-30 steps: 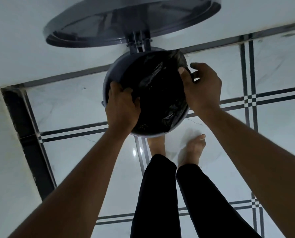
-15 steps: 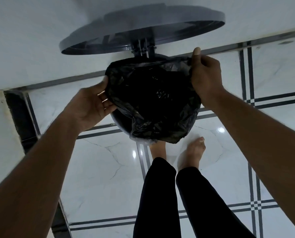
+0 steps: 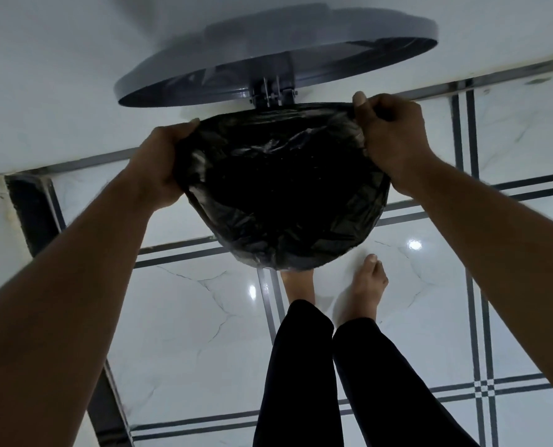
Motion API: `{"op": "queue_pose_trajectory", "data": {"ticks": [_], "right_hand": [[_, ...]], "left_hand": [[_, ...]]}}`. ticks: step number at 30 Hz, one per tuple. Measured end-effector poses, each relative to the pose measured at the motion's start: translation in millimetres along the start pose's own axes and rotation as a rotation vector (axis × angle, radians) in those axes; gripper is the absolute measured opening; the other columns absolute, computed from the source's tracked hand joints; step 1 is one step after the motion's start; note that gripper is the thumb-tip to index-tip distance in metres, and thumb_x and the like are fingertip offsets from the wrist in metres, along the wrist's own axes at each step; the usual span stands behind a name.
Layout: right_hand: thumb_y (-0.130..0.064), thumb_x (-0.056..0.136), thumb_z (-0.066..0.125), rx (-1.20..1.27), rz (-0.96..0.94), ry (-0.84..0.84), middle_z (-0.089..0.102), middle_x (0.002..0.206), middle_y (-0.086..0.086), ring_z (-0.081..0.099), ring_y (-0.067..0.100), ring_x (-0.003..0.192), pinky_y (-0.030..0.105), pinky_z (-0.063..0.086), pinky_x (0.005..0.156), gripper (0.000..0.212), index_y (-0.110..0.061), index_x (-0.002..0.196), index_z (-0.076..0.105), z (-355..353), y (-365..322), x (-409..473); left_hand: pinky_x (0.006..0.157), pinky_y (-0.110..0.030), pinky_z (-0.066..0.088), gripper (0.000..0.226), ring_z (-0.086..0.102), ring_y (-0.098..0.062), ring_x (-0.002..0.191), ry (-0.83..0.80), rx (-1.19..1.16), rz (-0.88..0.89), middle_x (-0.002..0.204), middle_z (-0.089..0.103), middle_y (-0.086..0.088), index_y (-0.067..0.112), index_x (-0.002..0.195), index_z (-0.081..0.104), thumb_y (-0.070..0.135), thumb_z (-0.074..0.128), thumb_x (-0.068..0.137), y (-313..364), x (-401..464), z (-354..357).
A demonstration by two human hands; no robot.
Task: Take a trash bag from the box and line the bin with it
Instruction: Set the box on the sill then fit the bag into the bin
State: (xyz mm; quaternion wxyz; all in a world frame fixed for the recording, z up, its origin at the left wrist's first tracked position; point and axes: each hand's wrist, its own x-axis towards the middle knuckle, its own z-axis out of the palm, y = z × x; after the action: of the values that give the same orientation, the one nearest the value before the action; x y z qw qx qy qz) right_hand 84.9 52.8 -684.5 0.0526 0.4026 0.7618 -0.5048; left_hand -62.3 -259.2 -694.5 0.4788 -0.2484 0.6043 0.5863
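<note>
The lining step is in hand: the black trash bag sits inside the bin and is folded over its rim, below the raised lid. The left hand and right hand each have a closed grip pinching the bag's edge at opposite sides. Next, I judge, the cuff needs pulling down evenly all round.

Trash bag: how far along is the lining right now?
Done: the black trash bag is open inside the bin, whose lid stands raised, and its edge drapes over the near rim. In hand: the left hand grips the bag's left edge and the right hand pinches its far right edge by the hinge. Left: folding the far edge down snugly; the rim there is hidden.
</note>
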Motion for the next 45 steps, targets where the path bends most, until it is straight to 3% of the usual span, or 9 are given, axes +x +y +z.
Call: {"op": "queue_pose_trajectory", "data": {"ticks": [5, 8, 16, 23, 26, 28, 33, 36, 45], "right_hand": [[-0.044, 0.113, 0.06, 0.12, 0.171, 0.047, 0.073, 0.092, -0.001, 0.068, 0.011, 0.088, 0.03, 0.059, 0.087, 0.042, -0.006, 0.108, 0.079, 12.4, -3.7, 21.0], [-0.046, 0.112, 0.062, 0.119, 0.223, 0.087, 0.073, 0.088, -0.005, 0.069, 0.01, 0.082, 0.031, 0.061, 0.085, 0.042, -0.008, 0.109, 0.081, 19.6, -3.1, 29.7], [-0.054, 0.091, 0.087, -0.005, 0.325, -0.002, 0.076, 0.079, -0.007, 0.076, 0.014, 0.078, 0.032, 0.065, 0.077, 0.038, -0.023, 0.073, 0.076, 8.4, 10.0, 33.8], [-0.048, 0.094, 0.087, 0.088, 0.41, -0.061, 0.082, 0.096, 0.001, 0.081, 0.019, 0.093, 0.032, 0.068, 0.085, 0.034, -0.014, 0.093, 0.082, -2.1, 28.2, 12.0], [-0.048, 0.096, 0.085, 0.126, 0.429, -0.041, 0.078, 0.089, -0.002, 0.075, 0.014, 0.082, 0.027, 0.061, 0.072, 0.033, -0.017, 0.089, 0.079, -9.5, 38.4, -5.6], [-0.047, 0.097, 0.084, 0.151, 0.432, -0.028, 0.075, 0.085, 0.001, 0.07, 0.014, 0.078, 0.028, 0.059, 0.069, 0.035, -0.014, 0.088, 0.078, -13.0, 43.6, -18.9], [-0.046, 0.102, 0.077, 0.108, 0.437, -0.003, 0.075, 0.086, 0.01, 0.069, 0.019, 0.078, 0.043, 0.061, 0.079, 0.041, -0.006, 0.095, 0.079, -16.3, 51.5, -52.5], [-0.046, 0.105, 0.073, 0.167, 0.5, -0.025, 0.076, 0.093, 0.006, 0.077, 0.026, 0.085, 0.042, 0.07, 0.074, 0.038, -0.01, 0.094, 0.073, -15.7, 48.7, -65.1], [-0.034, 0.112, 0.066, 0.39, 0.682, -0.006, 0.081, 0.111, 0.019, 0.083, 0.032, 0.099, 0.034, 0.069, 0.066, 0.04, 0.005, 0.107, 0.074, -9.3, 43.6, -98.1]], "left_hand": [[0.122, -0.039, 0.038, 0.054, 0.059, -0.03, 0.128, 0.064, 0.087, 0.011, 0.144, 0.068, -0.015, 0.006, 0.14, 0.069, 0.038, 0.072, 0.096, 6.5, 20.2, 1.6], [0.102, -0.031, 0.046, 0.059, 0.054, -0.024, 0.108, 0.081, 0.086, -0.022, 0.129, 0.071, -0.016, 0.004, 0.138, 0.07, 0.041, 0.078, 0.093, 5.3, 33.1, -0.3], [0.123, -0.039, 0.041, 0.074, 0.062, -0.016, 0.134, -0.059, 0.35, -0.165, 0.148, 0.065, 0.002, 0.021, 0.144, 0.068, 0.06, 0.085, 0.083, -0.2, 41.2, -8.2], [0.087, -0.03, 0.057, 0.07, 0.07, -0.011, 0.097, 0.064, 0.453, -0.29, 0.113, 0.081, 0.003, 0.035, 0.116, 0.077, 0.091, 0.064, 0.077, -26.1, 18.3, -14.0], [0.048, -0.018, 0.04, 0.058, 0.047, -0.006, 0.052, 0.025, 0.333, -0.336, 0.065, 0.053, 0.008, 0.032, 0.076, 0.059, 0.089, 0.069, 0.074, -34.8, 2.7, -17.1], [0.043, -0.017, 0.027, 0.058, 0.032, -0.007, 0.041, 0.007, 0.328, -0.35, 0.054, 0.04, 0.009, 0.029, 0.066, 0.049, 0.082, 0.066, 0.083, -42.8, -4.2, -24.7], [0.06, -0.024, 0.047, 0.045, 0.046, -0.009, 0.055, -0.005, 0.168, -0.37, 0.069, 0.054, 0.008, 0.029, 0.072, 0.063, 0.072, 0.077, 0.073, -57.1, -22.1, -30.0], [0.081, -0.036, 0.065, 0.059, 0.08, -0.016, 0.093, -0.021, -0.043, -0.315, 0.113, 0.081, 0.005, 0.029, 0.116, 0.079, 0.078, 0.061, 0.089, -60.4, -30.2, -24.4], [0.102, -0.056, 0.059, 0.042, 0.072, -0.028, 0.124, -0.011, -0.172, -0.169, 0.137, 0.073, -0.011, 0.01, 0.15, 0.06, 0.023, 0.052, 0.112, -84.8, -43.9, -23.3]]}}
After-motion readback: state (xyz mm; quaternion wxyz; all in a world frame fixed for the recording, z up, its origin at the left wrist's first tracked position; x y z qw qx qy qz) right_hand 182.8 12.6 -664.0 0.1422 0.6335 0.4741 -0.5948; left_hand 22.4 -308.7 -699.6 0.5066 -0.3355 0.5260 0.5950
